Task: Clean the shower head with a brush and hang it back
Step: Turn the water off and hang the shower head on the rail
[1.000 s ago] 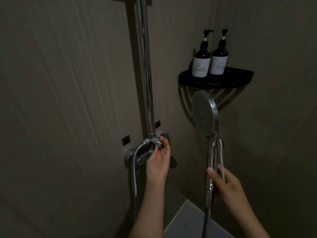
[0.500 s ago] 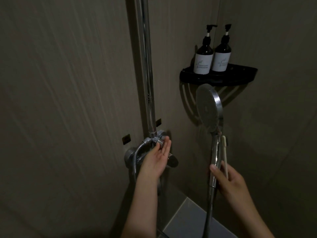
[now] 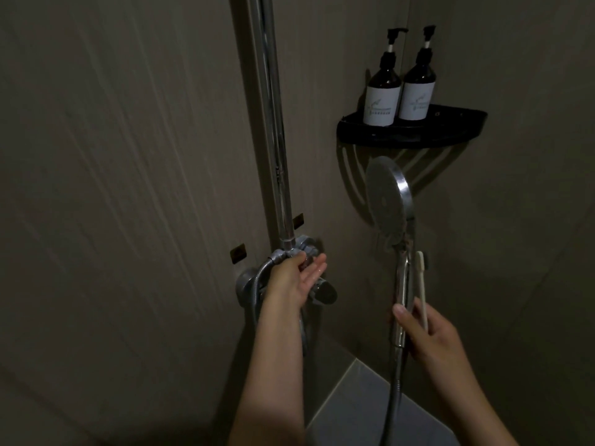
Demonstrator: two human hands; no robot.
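A chrome shower head (image 3: 388, 204) stands upright at the right, its round face turned left. My right hand (image 3: 428, 333) grips its handle together with a thin white brush (image 3: 422, 289), whose head points up beside the handle. The hose (image 3: 391, 400) hangs down from the handle. My left hand (image 3: 297, 278) reaches to the chrome valve (image 3: 291, 252) at the foot of the riser pipe, its thumb and fingers around the small knob there; the fingers look fairly straight.
A chrome riser pipe (image 3: 273, 123) runs up the tiled wall. A round mixer handle (image 3: 325, 292) juts out below the valve. A black corner shelf (image 3: 412, 130) at the upper right carries two dark pump bottles (image 3: 383, 91). A pale ledge (image 3: 354, 407) lies below.
My left hand has stayed at the valve knob, its fingers shifting a little over it. The shower head and brush in my right hand stay nearly still; the view has shifted slightly.
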